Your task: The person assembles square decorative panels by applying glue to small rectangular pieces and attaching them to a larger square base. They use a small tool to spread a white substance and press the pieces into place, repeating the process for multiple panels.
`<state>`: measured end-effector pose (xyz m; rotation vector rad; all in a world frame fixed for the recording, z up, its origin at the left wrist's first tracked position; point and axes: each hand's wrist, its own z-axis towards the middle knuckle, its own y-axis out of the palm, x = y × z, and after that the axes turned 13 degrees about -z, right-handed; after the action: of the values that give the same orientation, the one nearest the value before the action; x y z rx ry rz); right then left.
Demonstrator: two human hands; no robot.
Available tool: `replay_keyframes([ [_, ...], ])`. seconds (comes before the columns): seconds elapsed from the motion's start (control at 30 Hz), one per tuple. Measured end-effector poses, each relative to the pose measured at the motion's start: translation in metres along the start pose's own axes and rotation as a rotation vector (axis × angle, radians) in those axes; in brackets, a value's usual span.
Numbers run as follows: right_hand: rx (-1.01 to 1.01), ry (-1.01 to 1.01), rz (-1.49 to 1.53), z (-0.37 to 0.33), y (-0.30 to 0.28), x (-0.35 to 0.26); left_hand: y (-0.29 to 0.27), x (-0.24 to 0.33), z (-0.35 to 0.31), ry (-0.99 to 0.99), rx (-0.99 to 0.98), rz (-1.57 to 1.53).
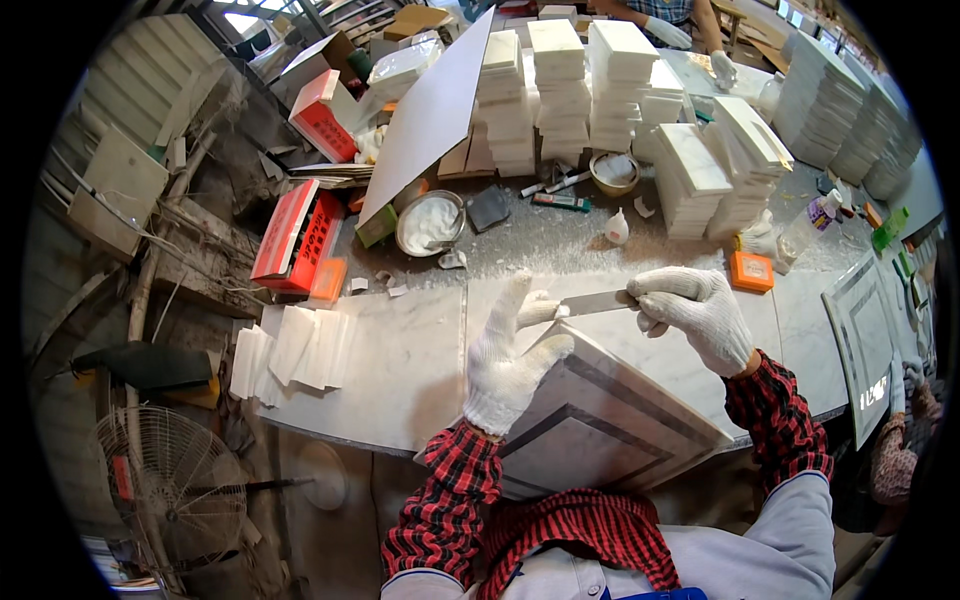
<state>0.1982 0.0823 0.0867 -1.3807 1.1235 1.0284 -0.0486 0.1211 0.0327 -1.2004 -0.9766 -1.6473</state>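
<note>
My right hand (pixel 690 312), in a white knit glove, pinches a flat metal putty knife (pixel 598 303) whose blade reaches left. At the blade's tip sits a small white dab, close to the fingers of my left hand (pixel 505 360). That gloved hand is open, fingers spread, its thumb over the upper edge of a marble tile (pixel 610 410). White with grey bands, the tile leans tilted against the bench edge, one corner pointing up between my hands. A metal bowl of white paste (pixel 430 224) stands farther back on the left.
Stacked white slabs (pixel 560 85) line the back of the dusty bench (pixel 380 400). Thin white strips (pixel 300 350) lie at left, near red boxes (pixel 300 240). An orange box (pixel 751 271) and a small white bottle (pixel 617 228) stand beyond my hands. Across sits a gloved co-worker (pixel 668 33).
</note>
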Motion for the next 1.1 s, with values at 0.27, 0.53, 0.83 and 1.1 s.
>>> replay_keyframes([
  [0.27, -0.012, -0.059, -0.05, 0.001, 0.0, -0.001, -0.001, -0.002, 0.002, -0.007, -0.021, 0.004],
  [0.53, -0.008, -0.131, -0.058, 0.002, 0.001, 0.005, -0.001, -0.002, 0.001, -0.049, -0.001, -0.018],
  [0.83, 0.025, -0.207, -0.167, 0.001, 0.002, 0.007, -0.001, -0.001, 0.002, -0.02, -0.01, 0.003],
  [1.1, 0.044, -0.263, -0.225, 0.0, 0.002, 0.009, 0.0, -0.001, 0.001, -0.051, 0.011, -0.028],
])
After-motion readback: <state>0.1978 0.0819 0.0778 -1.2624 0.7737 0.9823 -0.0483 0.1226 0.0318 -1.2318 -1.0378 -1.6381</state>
